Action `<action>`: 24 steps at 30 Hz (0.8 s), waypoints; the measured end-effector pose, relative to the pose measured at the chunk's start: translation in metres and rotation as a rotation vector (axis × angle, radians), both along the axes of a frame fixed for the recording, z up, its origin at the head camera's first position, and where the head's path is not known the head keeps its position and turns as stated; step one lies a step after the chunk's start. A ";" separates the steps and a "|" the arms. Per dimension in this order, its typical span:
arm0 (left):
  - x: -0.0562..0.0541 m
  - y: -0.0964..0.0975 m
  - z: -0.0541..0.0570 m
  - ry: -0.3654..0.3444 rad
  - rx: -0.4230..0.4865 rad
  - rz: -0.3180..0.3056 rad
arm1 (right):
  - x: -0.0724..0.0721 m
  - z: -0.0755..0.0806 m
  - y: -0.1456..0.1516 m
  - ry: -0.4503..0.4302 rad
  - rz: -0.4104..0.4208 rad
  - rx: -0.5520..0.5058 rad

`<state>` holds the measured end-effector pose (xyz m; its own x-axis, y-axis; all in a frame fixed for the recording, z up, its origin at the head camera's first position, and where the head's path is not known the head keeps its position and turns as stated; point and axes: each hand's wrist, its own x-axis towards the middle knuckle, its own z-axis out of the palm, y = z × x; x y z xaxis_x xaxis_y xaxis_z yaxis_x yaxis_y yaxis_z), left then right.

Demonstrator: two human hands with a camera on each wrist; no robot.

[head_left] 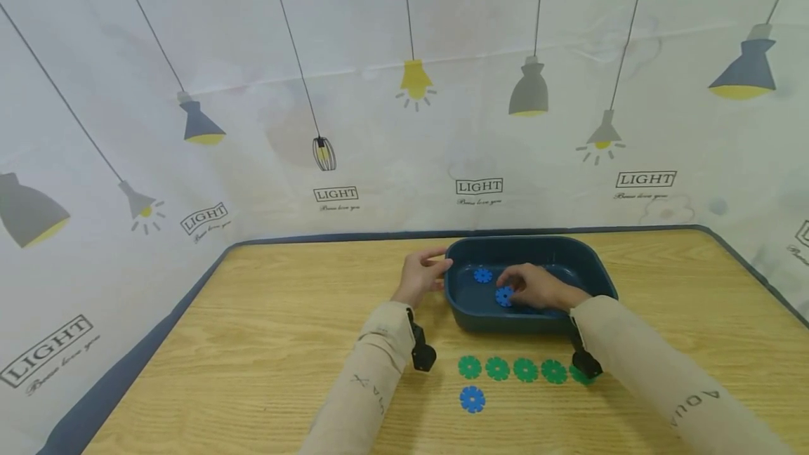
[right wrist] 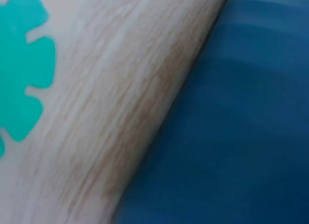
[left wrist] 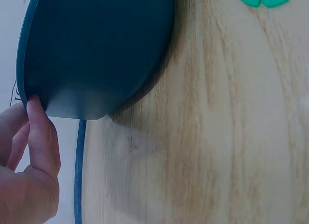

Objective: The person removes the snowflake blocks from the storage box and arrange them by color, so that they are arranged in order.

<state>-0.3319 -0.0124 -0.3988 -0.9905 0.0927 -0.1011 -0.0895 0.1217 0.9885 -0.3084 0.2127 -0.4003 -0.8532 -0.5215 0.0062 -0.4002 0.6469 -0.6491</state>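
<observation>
At the left end of a dark blue plastic basin (head_left: 531, 323), my left hand (head_left: 420, 277) holds the rim between thumb and fingers. The left wrist view shows the thumb (left wrist: 41, 132) against the basin's edge. Inside the basin, my right hand (head_left: 534, 286) pinches a blue notched plastic disc (head_left: 504, 296), fingertips partly covering it. Another blue disc (head_left: 483, 275) lies on the basin floor to the left of that hand. The right wrist view shows the basin's outer wall (right wrist: 231, 137) and part of a green disc (right wrist: 21, 69), but no fingers.
In front of the basin, several green notched discs (head_left: 497, 368) lie in a row on the wooden table (head_left: 253, 343). The rightmost is partly hidden by the right wrist camera (head_left: 586, 364). A single blue disc (head_left: 472, 399) sits below the row's left end. A printed cloth (head_left: 379, 160) hangs behind.
</observation>
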 end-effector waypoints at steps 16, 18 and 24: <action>0.001 0.001 0.002 -0.008 0.002 0.023 | 0.013 0.016 0.004 0.068 -0.033 -0.069; 0.001 0.001 0.002 -0.009 0.004 0.024 | 0.015 0.018 0.005 0.083 -0.031 -0.077; 0.001 0.001 0.002 -0.007 0.004 0.014 | 0.023 0.024 0.008 0.144 -0.002 -0.078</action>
<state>-0.3306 -0.0117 -0.3973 -0.9910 0.0796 -0.1075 -0.0978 0.1165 0.9884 -0.2854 0.2205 -0.3761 -0.8415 -0.5132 0.1688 -0.4914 0.5972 -0.6339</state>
